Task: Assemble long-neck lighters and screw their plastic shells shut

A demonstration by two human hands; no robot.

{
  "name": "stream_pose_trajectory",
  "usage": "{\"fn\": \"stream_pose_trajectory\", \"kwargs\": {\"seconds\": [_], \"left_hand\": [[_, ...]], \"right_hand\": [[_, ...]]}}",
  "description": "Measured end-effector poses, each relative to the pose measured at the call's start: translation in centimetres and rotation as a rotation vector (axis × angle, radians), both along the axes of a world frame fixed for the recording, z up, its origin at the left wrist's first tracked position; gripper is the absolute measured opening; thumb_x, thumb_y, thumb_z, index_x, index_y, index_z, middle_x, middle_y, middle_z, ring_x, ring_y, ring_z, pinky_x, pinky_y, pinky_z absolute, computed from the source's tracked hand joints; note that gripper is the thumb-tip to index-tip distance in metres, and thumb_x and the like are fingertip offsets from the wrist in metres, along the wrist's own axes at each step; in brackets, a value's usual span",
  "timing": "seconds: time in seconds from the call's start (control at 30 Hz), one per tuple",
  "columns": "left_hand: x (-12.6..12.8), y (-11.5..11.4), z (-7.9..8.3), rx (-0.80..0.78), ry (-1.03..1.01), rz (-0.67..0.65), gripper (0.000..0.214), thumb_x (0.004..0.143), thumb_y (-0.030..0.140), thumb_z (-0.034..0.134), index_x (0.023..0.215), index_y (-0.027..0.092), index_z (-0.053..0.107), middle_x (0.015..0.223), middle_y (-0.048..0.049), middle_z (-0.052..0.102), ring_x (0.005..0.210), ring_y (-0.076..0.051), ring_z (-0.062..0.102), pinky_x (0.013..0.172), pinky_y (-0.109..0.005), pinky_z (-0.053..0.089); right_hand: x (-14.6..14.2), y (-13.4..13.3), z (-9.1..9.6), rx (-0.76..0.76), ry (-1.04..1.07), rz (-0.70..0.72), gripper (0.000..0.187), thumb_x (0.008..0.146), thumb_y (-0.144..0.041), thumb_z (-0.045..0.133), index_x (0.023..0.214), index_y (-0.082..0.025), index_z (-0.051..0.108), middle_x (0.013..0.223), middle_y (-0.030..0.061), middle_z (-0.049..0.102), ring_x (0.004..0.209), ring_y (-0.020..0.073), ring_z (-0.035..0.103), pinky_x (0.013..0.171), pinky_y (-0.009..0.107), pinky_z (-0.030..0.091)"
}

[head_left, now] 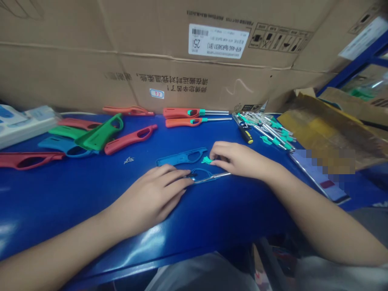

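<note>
Near the middle of the table, my left hand (162, 190) presses its closed fingers on a blue lighter half-shell (209, 178), covering much of it. A thin metal tube (222, 175) lies along that shell and points right. My right hand (239, 159) is closed in a pinch on a small green trigger (207, 160), just above the tube. Behind my left fingers lies a second blue half-shell (182, 156), its hollow side up. Some small dark part shows at my left fingertips, too small to name.
Red, green and blue lighter shells (101, 135) lie at the left. Two red lighters with tubes (182, 112) rest by the cardboard (127, 36). A screwdriver (246, 133), a pile of green-tipped tubes (273, 131) and a phone (318, 173) are right. Small pins (129, 160) lie left of centre.
</note>
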State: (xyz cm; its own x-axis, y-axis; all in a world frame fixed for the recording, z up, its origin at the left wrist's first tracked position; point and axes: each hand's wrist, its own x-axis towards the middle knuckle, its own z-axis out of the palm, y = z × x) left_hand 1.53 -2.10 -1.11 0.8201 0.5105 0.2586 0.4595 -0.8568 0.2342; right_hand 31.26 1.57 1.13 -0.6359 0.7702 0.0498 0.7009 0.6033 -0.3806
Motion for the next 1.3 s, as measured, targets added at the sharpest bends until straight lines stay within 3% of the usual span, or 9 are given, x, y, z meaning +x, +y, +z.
{"fn": "stream_pose_trajectory", "kwargs": {"seconds": [0.23,0.47,0.7,1.3], "left_hand": [[-0.1,0.1,-0.2,0.0,-0.033,0.002,0.028,0.105,0.023,0.049,0.128,0.024,0.065,0.136,-0.0052,0.068,0.116,-0.025,0.062,0.097,-0.044,0.053],[0.0,0.1,-0.4,-0.028,-0.062,0.019,0.028,0.104,0.022,0.051,0.127,0.024,0.067,0.135,-0.0058,0.068,0.114,-0.024,0.061,0.097,-0.042,0.053],[0.0,0.1,-0.4,-0.061,-0.071,0.021,0.028,0.104,0.021,0.051,0.128,0.025,0.065,0.136,-0.0044,0.068,0.113,-0.024,0.06,0.097,-0.042,0.052],[0.3,-0.1,-0.3,-0.126,-0.113,0.033,0.028,0.103,0.018,0.051,0.125,0.026,0.065,0.133,-0.0034,0.069,0.11,-0.023,0.061,0.094,-0.041,0.054]], "right_hand": [[0.1,-0.4,0.6,0.051,0.075,-0.033,0.008,0.099,-0.024,0.06,0.095,-0.018,0.065,0.091,0.0049,0.068,0.08,0.0172,0.06,0.073,0.028,0.042],[-1.1,-1.8,0.9,-0.038,0.056,0.108,0.012,0.101,-0.023,0.056,0.097,-0.02,0.066,0.097,0.005,0.068,0.085,0.0179,0.062,0.075,0.029,0.044],[-1.3,-2.2,1.3,-0.066,0.033,0.142,0.011,0.101,-0.023,0.055,0.097,-0.02,0.065,0.097,0.0035,0.067,0.085,0.0168,0.061,0.073,0.028,0.043],[-2.2,-2.7,0.4,-0.024,-0.067,0.155,0.013,0.104,-0.027,0.05,0.099,-0.021,0.061,0.094,0.0015,0.065,0.077,0.0146,0.059,0.067,0.028,0.039]]}}
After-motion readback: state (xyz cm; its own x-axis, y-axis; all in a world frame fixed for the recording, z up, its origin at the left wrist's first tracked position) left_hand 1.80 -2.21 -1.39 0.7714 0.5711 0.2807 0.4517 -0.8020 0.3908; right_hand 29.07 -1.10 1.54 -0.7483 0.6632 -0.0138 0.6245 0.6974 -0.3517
